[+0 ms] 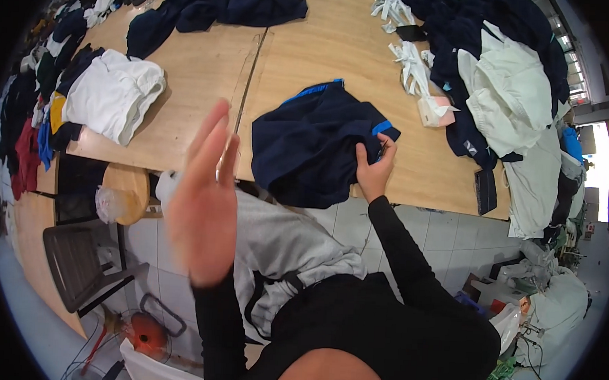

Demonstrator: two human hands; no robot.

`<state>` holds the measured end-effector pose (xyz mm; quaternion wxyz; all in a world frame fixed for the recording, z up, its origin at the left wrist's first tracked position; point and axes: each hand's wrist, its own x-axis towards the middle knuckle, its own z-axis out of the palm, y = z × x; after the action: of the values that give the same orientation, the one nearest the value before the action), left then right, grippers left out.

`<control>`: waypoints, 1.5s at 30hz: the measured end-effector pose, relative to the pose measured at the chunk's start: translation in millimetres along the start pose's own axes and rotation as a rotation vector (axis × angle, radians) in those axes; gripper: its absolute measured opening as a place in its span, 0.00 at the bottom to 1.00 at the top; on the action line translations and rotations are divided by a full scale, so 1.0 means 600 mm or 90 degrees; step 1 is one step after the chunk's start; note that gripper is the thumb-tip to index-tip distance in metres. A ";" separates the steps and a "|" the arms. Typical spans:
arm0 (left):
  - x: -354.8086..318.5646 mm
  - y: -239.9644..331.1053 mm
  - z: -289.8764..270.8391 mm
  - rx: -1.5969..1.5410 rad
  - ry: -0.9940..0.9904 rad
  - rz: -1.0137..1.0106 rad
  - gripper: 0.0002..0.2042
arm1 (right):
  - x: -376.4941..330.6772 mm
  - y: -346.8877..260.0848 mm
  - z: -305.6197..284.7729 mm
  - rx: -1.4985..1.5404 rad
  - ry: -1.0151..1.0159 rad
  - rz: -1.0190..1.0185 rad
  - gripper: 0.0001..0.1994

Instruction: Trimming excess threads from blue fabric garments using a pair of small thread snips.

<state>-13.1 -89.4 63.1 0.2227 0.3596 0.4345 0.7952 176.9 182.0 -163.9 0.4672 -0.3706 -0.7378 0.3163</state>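
A navy blue garment (306, 146) with bright blue trim lies crumpled at the table's near edge, part of it hanging over. My right hand (377, 167) rests at its right side, beside a blue-trimmed end. Thumb and fingers there curl around a small dark thing, too small to name, against the cloth. Raised in the air left of the garment, my left hand (205, 199) is apart from everything, its fingers stretched out and slightly blurred.
A folded white garment (115, 93) lies on the wooden table (195, 56) at left. More navy clothing (224, 6) lies at the back. White straps (412, 69), a small box (436, 111) and heaped pale clothes (509, 90) occupy the right. A stool (136, 189) and chair (77, 265) stand lower left.
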 end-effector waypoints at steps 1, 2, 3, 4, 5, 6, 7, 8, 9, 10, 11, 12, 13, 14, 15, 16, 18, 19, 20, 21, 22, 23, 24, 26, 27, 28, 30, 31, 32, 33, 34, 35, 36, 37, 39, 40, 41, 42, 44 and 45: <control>0.005 -0.040 -0.008 0.155 0.073 -0.082 0.29 | -0.003 0.001 -0.006 -0.001 -0.006 0.008 0.28; -0.016 -0.086 -0.028 0.360 0.052 -0.229 0.28 | -0.008 -0.014 0.004 -0.004 -0.006 0.033 0.25; -0.040 -0.140 -0.033 0.500 0.034 -0.228 0.30 | -0.011 -0.026 0.013 -0.011 -0.005 0.054 0.22; -0.074 -0.195 -0.048 0.675 -0.026 -0.133 0.34 | -0.011 -0.039 0.017 0.004 -0.010 0.077 0.15; -0.082 -0.207 -0.018 0.814 -0.036 -0.139 0.28 | -0.004 -0.035 0.007 -0.003 -0.010 0.077 0.15; -0.081 -0.224 -0.009 0.892 -0.023 -0.145 0.23 | 0.001 -0.035 0.002 -0.078 0.029 0.048 0.13; -0.080 -0.240 -0.006 0.969 -0.012 -0.155 0.18 | 0.003 -0.038 -0.006 -0.156 0.066 0.020 0.10; -0.076 -0.243 -0.007 0.968 -0.012 -0.165 0.18 | 0.011 -0.058 -0.006 -0.170 0.128 -0.013 0.10; -0.068 -0.246 -0.009 0.996 -0.019 -0.220 0.14 | 0.020 -0.077 -0.012 -0.173 0.121 -0.010 0.10; -0.060 -0.245 -0.011 1.024 -0.025 -0.269 0.10 | 0.034 -0.095 -0.019 -0.052 0.101 0.093 0.11; -0.058 -0.248 -0.015 1.025 -0.024 -0.271 0.10 | 0.046 -0.105 -0.024 0.071 0.081 0.194 0.13; -0.058 -0.252 -0.020 1.046 -0.064 -0.296 0.10 | 0.060 -0.110 -0.032 0.119 0.049 0.254 0.11; -0.057 -0.258 -0.023 1.064 -0.105 -0.319 0.10 | 0.077 -0.118 -0.052 0.119 0.049 0.253 0.11; -0.055 -0.262 -0.035 1.064 -0.103 -0.318 0.10 | 0.096 -0.131 -0.075 0.336 -0.049 0.445 0.12; -0.052 -0.267 -0.054 0.814 0.024 -0.293 0.10 | 0.113 -0.148 -0.088 0.554 -0.150 0.630 0.12; -0.051 -0.268 -0.069 0.560 0.139 -0.261 0.10 | 0.129 -0.168 -0.089 0.573 -0.137 0.709 0.11; -0.037 -0.232 -0.083 -0.269 0.294 -0.430 0.14 | 0.149 -0.141 -0.125 0.712 -0.213 0.710 0.10; -0.032 -0.208 -0.100 -0.556 0.292 -0.421 0.15 | 0.157 -0.133 -0.134 0.854 -0.301 0.710 0.09; -0.034 -0.191 -0.110 -0.553 0.298 -0.413 0.15 | 0.156 -0.159 -0.133 0.816 -0.219 0.730 0.10; -0.037 -0.177 -0.117 -0.592 0.319 -0.419 0.16 | 0.159 -0.184 -0.127 0.817 -0.229 0.733 0.10; -0.040 -0.165 -0.123 -0.634 0.333 -0.430 0.18 | 0.162 -0.208 -0.124 0.756 -0.106 0.733 0.11; -0.045 -0.154 -0.129 -0.633 0.333 -0.427 0.18 | 0.160 -0.220 -0.123 0.690 0.016 0.728 0.14; -0.050 -0.145 -0.136 -0.700 0.272 -0.404 0.19 | 0.151 -0.179 -0.143 0.787 -0.068 0.656 0.19; -0.050 -0.121 -0.138 -0.751 0.241 -0.381 0.19 | 0.156 -0.176 -0.154 0.807 -0.094 0.647 0.20; -0.054 -0.117 -0.140 -0.750 0.243 -0.380 0.19 | 0.155 -0.173 -0.158 0.826 -0.117 0.636 0.22; -0.060 -0.107 -0.144 -0.710 0.303 -0.354 0.17 | 0.155 -0.182 -0.161 0.845 -0.154 0.628 0.21; -0.066 -0.102 -0.142 -0.672 0.363 -0.332 0.16 | 0.156 -0.216 -0.160 0.806 -0.105 0.613 0.21; -0.063 -0.095 -0.135 -0.614 0.391 -0.319 0.13 | 0.155 -0.227 -0.159 0.767 -0.056 0.593 0.21; -0.062 -0.091 -0.132 -0.557 0.418 -0.305 0.11 | 0.155 -0.206 -0.173 0.835 -0.175 0.522 0.21; -0.066 -0.095 -0.134 -0.557 0.420 -0.305 0.11 | 0.152 -0.202 -0.181 0.834 -0.177 0.524 0.21; -0.069 -0.098 -0.136 -0.540 0.433 -0.277 0.10 | 0.153 -0.224 -0.180 0.817 -0.144 0.517 0.21; -0.072 -0.099 -0.137 -0.524 0.445 -0.249 0.09 | 0.153 -0.236 -0.178 0.799 -0.111 0.510 0.20; -0.075 -0.099 -0.136 -0.523 0.448 -0.249 0.09 | 0.156 -0.218 -0.183 0.869 -0.210 0.457 0.20; -0.074 -0.097 -0.130 -0.519 0.446 -0.230 0.08 | 0.155 -0.224 -0.181 0.868 -0.210 0.460 0.20; -0.079 -0.102 -0.135 -0.515 0.448 -0.211 0.06 | 0.155 -0.241 -0.176 0.858 -0.165 0.451 0.20; -0.085 -0.107 -0.145 -0.518 0.426 -0.193 0.08 | 0.155 -0.242 -0.174 0.857 -0.168 0.453 0.20; -0.091 -0.112 -0.152 -0.520 0.404 -0.174 0.10 | 0.157 -0.243 -0.171 0.861 -0.172 0.438 0.20; -0.096 -0.118 -0.156 -0.520 0.407 -0.171 0.10 | 0.157 -0.245 -0.168 0.865 -0.176 0.422 0.20; -0.093 -0.129 -0.150 -0.479 0.434 -0.192 0.11 | 0.159 -0.240 -0.176 0.865 -0.191 0.410 0.20; -0.093 -0.131 -0.145 -0.482 0.434 -0.189 0.11 | 0.160 -0.238 -0.179 0.867 -0.202 0.397 0.20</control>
<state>-40.3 -131.9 -56.5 0.2933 -0.0907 0.2112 0.9280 212.7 200.5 35.1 0.3696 -0.1424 -0.2996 0.8680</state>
